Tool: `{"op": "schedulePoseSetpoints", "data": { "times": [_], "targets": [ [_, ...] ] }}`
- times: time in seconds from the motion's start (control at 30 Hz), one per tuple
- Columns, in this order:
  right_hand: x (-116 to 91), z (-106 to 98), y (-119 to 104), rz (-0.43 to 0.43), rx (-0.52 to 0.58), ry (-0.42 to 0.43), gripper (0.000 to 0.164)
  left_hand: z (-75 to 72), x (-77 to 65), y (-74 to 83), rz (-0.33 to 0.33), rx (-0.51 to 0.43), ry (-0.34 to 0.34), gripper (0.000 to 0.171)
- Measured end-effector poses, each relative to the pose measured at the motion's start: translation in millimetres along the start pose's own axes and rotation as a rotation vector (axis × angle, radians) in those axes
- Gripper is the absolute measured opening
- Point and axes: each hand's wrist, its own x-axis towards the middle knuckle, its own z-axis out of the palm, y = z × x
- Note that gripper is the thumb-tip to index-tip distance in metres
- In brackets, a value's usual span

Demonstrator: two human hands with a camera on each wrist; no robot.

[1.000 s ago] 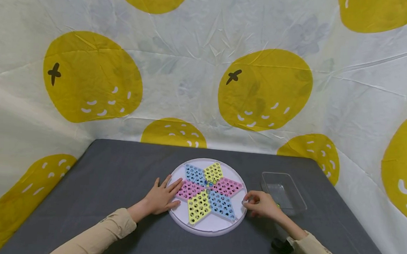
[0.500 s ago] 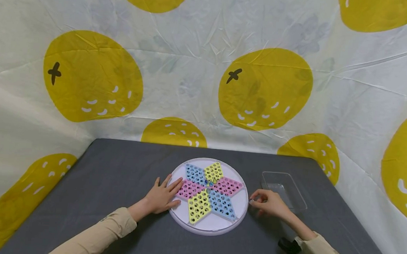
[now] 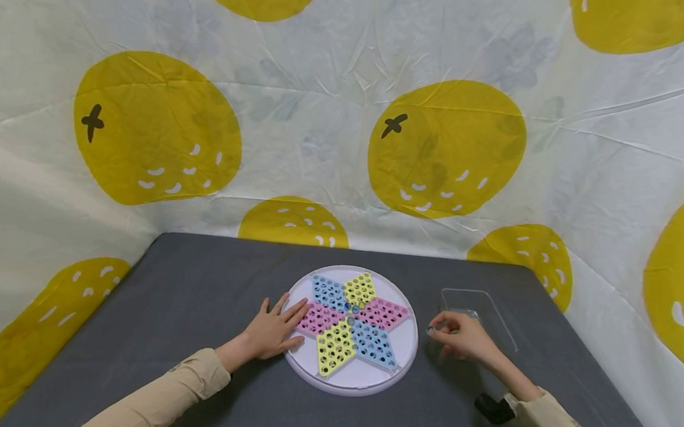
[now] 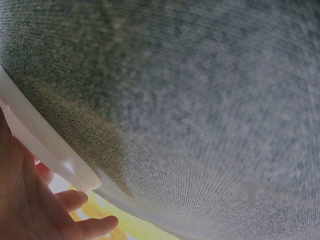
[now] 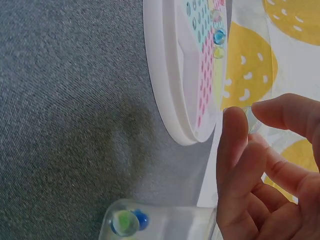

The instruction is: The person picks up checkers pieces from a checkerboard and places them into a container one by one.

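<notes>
A round white Chinese checkers board (image 3: 407,344) carries a six-pointed star of pink, yellow and blue sections full of holes. Several glass marbles (image 3: 356,309) sit near the star's middle. My left hand (image 3: 271,331) rests with spread fingers on the board's left rim; in the left wrist view it lies along the white edge. Off the board's right side, my right hand (image 3: 464,336) pinches a clear marble (image 5: 252,121) between thumb and fingertip, above the table. Part of the clear box is hidden behind that hand in the head view.
A clear plastic box (image 3: 473,291) stands right of the board, and a green marble (image 5: 123,222) and a blue marble (image 5: 142,219) show in it. The dark grey tabletop (image 3: 225,271) meets a patterned cloth (image 3: 311,138) behind.
My right hand has moved right, from above the board's right rim to near the clear box, with the marble still pinched. The left hand has stayed in place.
</notes>
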Motion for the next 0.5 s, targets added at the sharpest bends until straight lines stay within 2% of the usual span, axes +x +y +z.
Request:
{"op": "schedulePoseSetpoints", "data": {
  "times": [0.5],
  "targets": [
    [-2.8, -22.1, 12.0, 0.047, 0.013, 0.034, 0.027, -3.7, -1.1, 1.2, 0.005, -0.008, 0.008, 0.065]
  ]
}}
